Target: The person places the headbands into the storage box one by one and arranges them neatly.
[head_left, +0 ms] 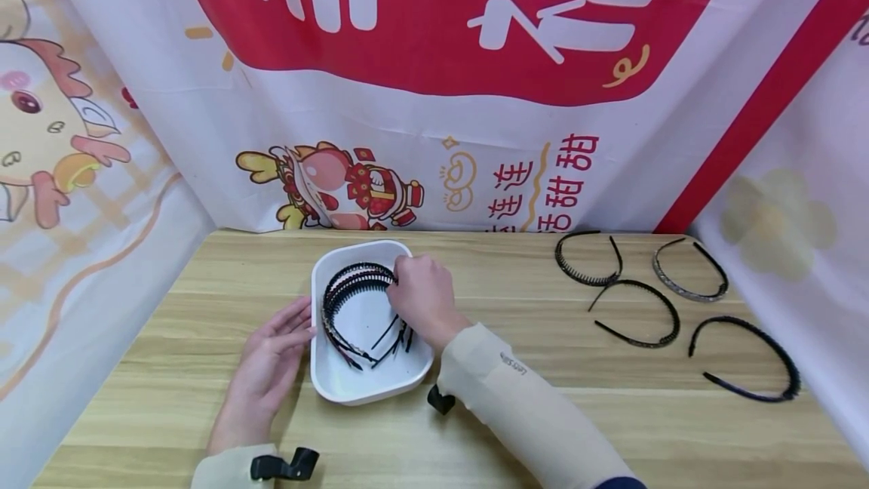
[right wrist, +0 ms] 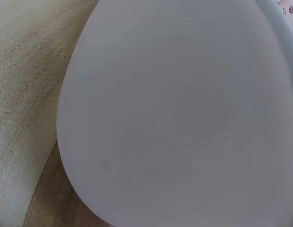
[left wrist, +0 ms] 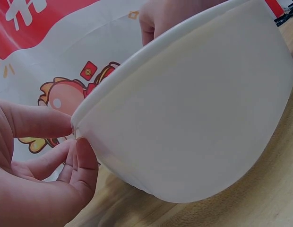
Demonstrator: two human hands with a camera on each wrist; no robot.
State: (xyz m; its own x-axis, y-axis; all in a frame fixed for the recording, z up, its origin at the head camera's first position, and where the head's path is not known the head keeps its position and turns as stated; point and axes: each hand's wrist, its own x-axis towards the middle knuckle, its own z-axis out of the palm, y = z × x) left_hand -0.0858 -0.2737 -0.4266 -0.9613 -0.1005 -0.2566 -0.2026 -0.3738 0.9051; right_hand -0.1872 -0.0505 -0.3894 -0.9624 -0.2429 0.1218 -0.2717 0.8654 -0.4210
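A white plastic basin (head_left: 372, 389) holds several black toothed headbands (head_left: 333, 300), nested together with their open ends toward its near side. My right hand (head_left: 424, 296) is over the basin's right side, its curled fingers gripping a headband among them; the fingertips are hidden behind the hand. My left hand (head_left: 274, 357) rests at the basin's left side, thumb and fingers touching the outside near the rim. In the left wrist view, the fingertips of the left hand (left wrist: 47, 156) meet the basin's edge (left wrist: 184, 109). The basin's outer wall (right wrist: 175, 118) fills most of the right wrist view.
On the right of the wooden table (head_left: 516, 278) lie a toothed headband (head_left: 577, 275), a sparkly headband (head_left: 686, 291), a dark headband (head_left: 668, 315) and a black-blue headband (head_left: 781, 349). A printed cloth (head_left: 434, 119) hangs along the back edge.
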